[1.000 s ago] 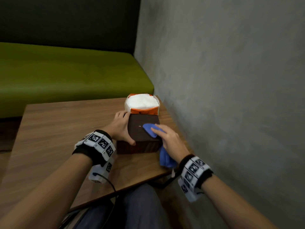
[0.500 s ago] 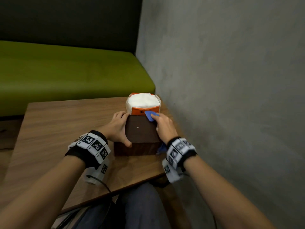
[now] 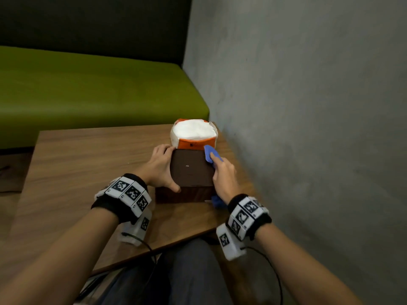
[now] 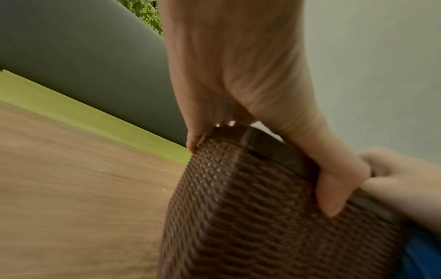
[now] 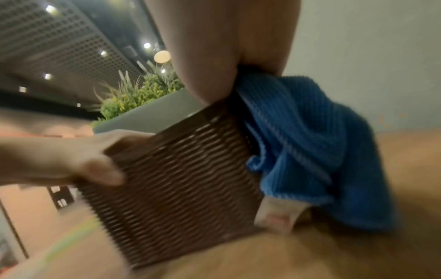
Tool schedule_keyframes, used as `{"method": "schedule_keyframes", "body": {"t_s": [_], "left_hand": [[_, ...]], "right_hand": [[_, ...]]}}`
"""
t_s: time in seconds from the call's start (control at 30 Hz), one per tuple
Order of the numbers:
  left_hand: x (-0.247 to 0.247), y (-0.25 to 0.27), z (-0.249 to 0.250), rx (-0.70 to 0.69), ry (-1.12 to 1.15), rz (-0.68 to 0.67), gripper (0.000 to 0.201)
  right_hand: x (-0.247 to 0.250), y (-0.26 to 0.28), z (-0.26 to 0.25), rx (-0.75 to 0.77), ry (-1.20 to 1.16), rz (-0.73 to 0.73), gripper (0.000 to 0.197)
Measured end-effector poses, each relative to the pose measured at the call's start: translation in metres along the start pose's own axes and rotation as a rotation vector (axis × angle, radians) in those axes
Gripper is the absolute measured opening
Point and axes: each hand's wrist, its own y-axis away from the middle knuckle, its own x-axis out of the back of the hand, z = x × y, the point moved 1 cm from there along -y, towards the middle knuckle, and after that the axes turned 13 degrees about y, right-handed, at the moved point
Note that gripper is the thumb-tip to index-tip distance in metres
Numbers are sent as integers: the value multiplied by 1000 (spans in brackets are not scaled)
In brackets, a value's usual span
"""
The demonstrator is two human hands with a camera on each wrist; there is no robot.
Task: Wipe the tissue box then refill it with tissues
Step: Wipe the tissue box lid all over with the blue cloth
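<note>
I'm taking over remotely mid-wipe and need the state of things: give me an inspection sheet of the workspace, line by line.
Surface: wooden table, set against the wall.
Job's things: brown woven tissue box near the table's right edge; blue cloth against its right side; orange tissue pack directly behind the box, white tissues showing on top.
Clutter: nothing seen.
Grippers: left hand grips the box's left side, thumb over the near corner; right hand presses the cloth to the box.
Cables: black wires trail from both wrist units toward the lap.
Surroundings: green bench behind the table, grey wall at right.
</note>
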Motion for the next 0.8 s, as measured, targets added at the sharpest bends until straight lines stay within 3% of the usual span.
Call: {"method": "schedule_keyframes", "body": {"t_s": [0.17, 0.27, 0.33, 0.47, 0.53, 0.57, 0.63, 0.73, 0.8], "left_hand": [[-3, 0, 1, -6, -26, 10, 121], [1, 3, -3, 27, 28, -60, 129], [8, 4, -11, 109, 241, -28, 133], [5, -10, -22, 420, 696, 219, 110], [-5, -14, -22, 458, 840, 197, 100], [-8, -16, -21, 450, 850, 208, 94], [-5, -14, -16, 386, 797, 353, 80], [5, -6, -9, 103, 791, 686, 50], [8, 4, -4, -41, 873, 774, 36]], "right_hand": [[1, 48, -6, -85, -67, 17, 48], [9, 47, 3, -89, -32, -19, 46], [18, 29, 16, -175, -60, 6, 41], [18, -8, 22, -331, -162, -8, 32], [10, -13, 14, -335, -195, -96, 29], [8, -14, 9, -323, -220, -127, 29], [12, -13, 1, -268, -289, -109, 30], [30, -12, -5, -134, -365, 110, 33], [36, -12, -8, -43, -377, 215, 36]]}}
